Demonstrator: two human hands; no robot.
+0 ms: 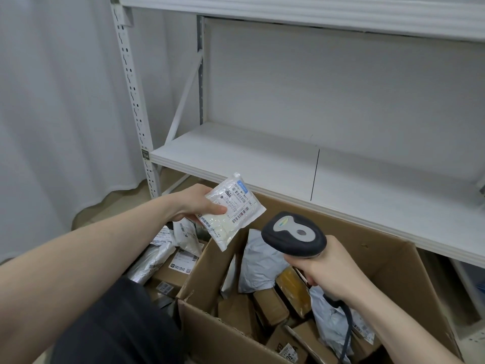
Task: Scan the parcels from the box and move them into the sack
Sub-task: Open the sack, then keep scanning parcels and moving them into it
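Observation:
My left hand (195,203) grips a small white plastic parcel (232,210) with a barcode label facing up, held above the box's left flap. My right hand (330,271) is wrapped round the handle of a dark grey barcode scanner (294,233), whose head points toward the parcel from the lower right. Below both hands stands an open cardboard box (388,261) holding several brown cartons and grey mailer bags (259,261). Left of the box lies a heap of parcels (168,253), grey bags and small cartons; whether they lie in a sack I cannot tell.
A white metal shelf (236,156) runs behind the box, its lower board bare. A pale curtain (52,114) hangs at the left. The scanner's cable (347,329) trails down over the box. My dark-clothed leg (110,329) is at the lower left.

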